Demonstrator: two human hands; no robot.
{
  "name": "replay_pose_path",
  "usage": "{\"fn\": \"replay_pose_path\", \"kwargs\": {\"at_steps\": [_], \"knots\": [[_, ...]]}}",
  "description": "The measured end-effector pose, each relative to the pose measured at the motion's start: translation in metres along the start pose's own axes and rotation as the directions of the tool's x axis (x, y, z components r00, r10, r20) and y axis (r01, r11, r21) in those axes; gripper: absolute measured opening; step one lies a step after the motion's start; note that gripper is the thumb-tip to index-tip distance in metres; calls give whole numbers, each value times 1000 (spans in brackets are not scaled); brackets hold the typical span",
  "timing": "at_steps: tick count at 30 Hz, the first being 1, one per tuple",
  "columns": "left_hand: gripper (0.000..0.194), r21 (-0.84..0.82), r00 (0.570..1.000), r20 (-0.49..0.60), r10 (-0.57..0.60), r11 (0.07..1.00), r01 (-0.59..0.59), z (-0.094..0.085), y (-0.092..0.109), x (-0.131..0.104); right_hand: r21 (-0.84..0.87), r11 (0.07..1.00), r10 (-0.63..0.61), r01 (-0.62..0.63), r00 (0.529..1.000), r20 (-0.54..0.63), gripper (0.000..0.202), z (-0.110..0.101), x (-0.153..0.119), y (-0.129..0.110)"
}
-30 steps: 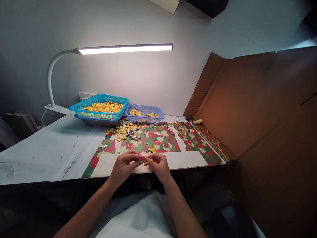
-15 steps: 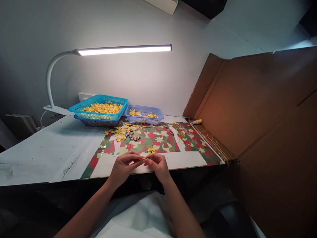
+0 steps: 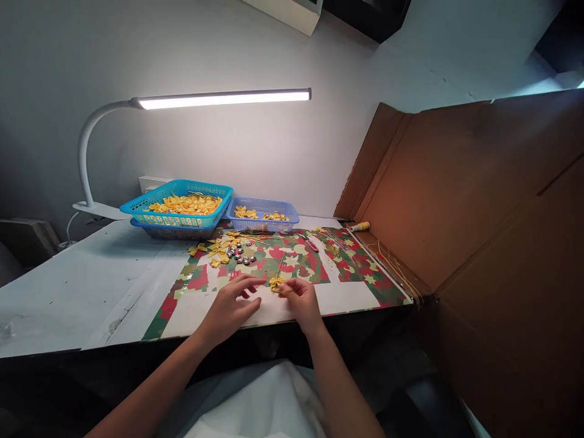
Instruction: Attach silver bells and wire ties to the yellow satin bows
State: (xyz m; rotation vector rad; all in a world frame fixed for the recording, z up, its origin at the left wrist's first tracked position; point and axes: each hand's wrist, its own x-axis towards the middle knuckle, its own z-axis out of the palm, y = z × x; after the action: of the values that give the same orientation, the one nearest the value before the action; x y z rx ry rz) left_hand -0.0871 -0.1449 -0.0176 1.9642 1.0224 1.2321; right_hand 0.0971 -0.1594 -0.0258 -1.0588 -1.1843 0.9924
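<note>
Left hand off, right hand alone on the gold wire loop!
A second ago both hands pinch the loop together; now the left opens into a loose, seemingly empty curve over the near edge of the tabletop, so the work appears to rest on one grip. The right pinches narrow, loop at its tips, just beside the yellow ribbon bow; whether the two touch, I can't tell. Past them, round silver bells huddle beside loose yellow bows, and farther back sit a heaped turquoise basket and a smaller, sparser periwinkle basket.
</note>
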Motion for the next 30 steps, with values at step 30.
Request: {"fn": "replay_pose_path", "kwargs": {"at_steps": [30], "knots": [[31,-77,995,47,-84,993,88,25,-12,45,-489,806,-364,334,931,35,11,-9,22,-1]]}}
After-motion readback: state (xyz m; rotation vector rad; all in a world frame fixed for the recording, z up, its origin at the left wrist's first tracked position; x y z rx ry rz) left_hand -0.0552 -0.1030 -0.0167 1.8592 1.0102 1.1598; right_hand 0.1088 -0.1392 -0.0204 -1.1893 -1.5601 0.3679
